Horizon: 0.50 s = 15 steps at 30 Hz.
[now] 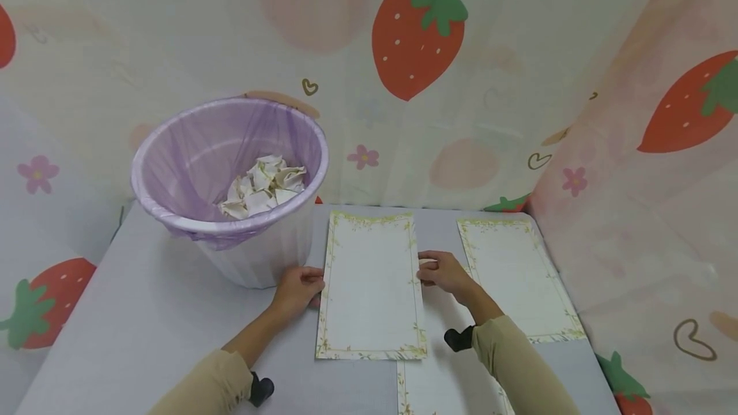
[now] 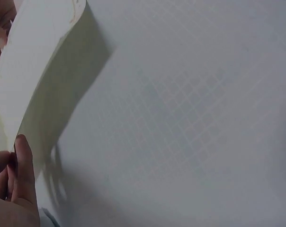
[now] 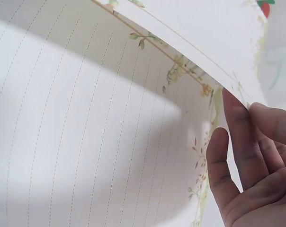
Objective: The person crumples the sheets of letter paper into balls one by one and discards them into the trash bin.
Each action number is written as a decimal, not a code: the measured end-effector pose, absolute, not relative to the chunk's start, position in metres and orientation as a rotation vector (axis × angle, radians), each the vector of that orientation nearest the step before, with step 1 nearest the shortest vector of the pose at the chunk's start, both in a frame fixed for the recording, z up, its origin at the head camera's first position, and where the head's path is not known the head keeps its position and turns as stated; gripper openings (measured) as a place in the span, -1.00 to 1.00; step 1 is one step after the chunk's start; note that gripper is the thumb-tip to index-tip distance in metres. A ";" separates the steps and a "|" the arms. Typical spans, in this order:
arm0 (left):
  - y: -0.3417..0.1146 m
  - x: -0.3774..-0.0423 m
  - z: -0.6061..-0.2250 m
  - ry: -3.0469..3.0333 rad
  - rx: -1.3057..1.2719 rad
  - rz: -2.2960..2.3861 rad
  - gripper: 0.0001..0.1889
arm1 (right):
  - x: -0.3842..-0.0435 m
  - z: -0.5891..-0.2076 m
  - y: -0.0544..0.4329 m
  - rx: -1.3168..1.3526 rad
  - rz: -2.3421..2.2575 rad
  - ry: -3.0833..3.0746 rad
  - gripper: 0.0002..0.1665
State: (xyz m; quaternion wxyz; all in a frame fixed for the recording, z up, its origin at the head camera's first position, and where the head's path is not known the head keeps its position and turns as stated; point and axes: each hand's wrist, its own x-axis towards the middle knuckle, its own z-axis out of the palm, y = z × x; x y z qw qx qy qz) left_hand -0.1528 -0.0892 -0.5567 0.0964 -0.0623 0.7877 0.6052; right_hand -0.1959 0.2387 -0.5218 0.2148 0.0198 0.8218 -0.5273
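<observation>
A sheet of letter paper [image 1: 371, 287] with a yellow-green floral border is held up off the table between both hands. At its left edge my left hand [image 1: 298, 293] pinches it between thumb and fingers. My right hand [image 1: 448, 274] pinches the opposite edge, and in the right wrist view its thumb [image 3: 271, 123] presses on top of the paper. Beneath lies a second, lined sheet [image 3: 100, 132] with the same border, partly covered by the held one and my right arm. The left wrist view shows the held paper [image 2: 34, 52] bowed above the table.
A white bin [image 1: 254, 255] with a purple liner stands just left of the paper, crumpled paper [image 1: 265, 187] inside it. Another bordered sheet [image 1: 519, 274] lies near the right edge of the grey table [image 1: 144, 338]. Strawberry-printed curtains [image 1: 519, 82] hang behind and at the sides.
</observation>
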 end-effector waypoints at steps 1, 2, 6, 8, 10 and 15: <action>-0.089 -0.153 -0.556 2.342 -0.185 1.793 -0.72 | -0.196 -0.522 0.239 0.052 -1.466 2.275 -0.42; -0.089 -0.153 -0.555 2.344 -0.181 1.802 -0.72 | -0.196 -0.522 0.240 0.058 -1.473 2.274 -0.42; -0.089 -0.154 -0.552 2.342 -0.137 1.838 -0.72 | -0.197 -0.522 0.241 0.085 -1.492 2.272 -0.44; -0.089 -0.155 -0.550 2.330 -0.108 1.863 -0.73 | -0.198 -0.523 0.240 0.104 -1.508 2.269 -0.45; -0.090 -0.155 -0.548 2.315 -0.080 1.884 -0.74 | -0.199 -0.525 0.239 0.118 -1.517 2.262 -0.45; -0.089 -0.159 -0.547 2.294 -0.058 1.896 -0.76 | -0.200 -0.532 0.237 0.158 -1.478 2.283 -0.35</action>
